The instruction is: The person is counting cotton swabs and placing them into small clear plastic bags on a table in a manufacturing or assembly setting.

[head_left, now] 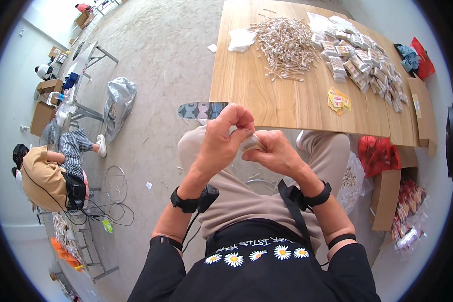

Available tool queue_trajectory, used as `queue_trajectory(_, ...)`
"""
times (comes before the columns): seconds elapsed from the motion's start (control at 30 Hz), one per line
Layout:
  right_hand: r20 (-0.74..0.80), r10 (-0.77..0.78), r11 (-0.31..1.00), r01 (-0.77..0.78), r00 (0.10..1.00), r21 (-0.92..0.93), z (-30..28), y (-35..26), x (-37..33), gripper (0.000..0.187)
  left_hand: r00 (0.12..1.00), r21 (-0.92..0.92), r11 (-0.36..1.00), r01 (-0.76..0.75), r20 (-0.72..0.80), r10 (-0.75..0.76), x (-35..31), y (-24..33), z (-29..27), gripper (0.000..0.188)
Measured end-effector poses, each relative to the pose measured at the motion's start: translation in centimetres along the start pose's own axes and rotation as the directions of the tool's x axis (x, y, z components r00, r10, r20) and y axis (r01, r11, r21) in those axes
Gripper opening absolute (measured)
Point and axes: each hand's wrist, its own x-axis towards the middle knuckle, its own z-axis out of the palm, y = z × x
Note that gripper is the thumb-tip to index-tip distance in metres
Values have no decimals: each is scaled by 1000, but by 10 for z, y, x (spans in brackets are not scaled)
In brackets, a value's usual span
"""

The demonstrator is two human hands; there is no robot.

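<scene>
Above our lap [231, 201], just off the table's [267, 103] near edge, open floor [153, 75] to our left, we grip a small packet [252, 143] in our right hand [278, 151], our left hand [223, 135] pinching its end.

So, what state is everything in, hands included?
Small packet: held; sealing unclear.
Left hand: fingers closed at packet's end.
Right hand: gripping packet.
Cotton swabs: loose, heaped.
Pile of packets: filled, jumbled.
Yellow cards: loose, overlapping.
Grey plastic bag: crumpled, on floor.
</scene>
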Motion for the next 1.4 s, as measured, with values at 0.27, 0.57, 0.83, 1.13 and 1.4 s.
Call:
queue_trajectory(0.27,-6,27,1000,-27,1000,9,-6,-5,-1,15,998,19,1000,22,-65,-20,0,5,-5,30)
queue_trajectory(0.57,-20,-3,1000,3,1000,7,-2,-1,0,15,1000,37,999,13,-3,-13,-4,-7,-6,28)
queue_trajectory(0.83,-24,63,998,-63,998,8,-8,-7,-2,15,998,103,994,38,-57,-32,-6,3,-8,28)
queue_trajectory(1.13,-25,53,999,-53,998,12,-6,-8,0,14,998,72,997,25,-51,-22,-9,-12,-6,28)
queue_trajectory(1.4,-63,91,995,-87,994,57,-10,5,0,14,996,50,996,69,-63,-65,-12,-9,-12,29)
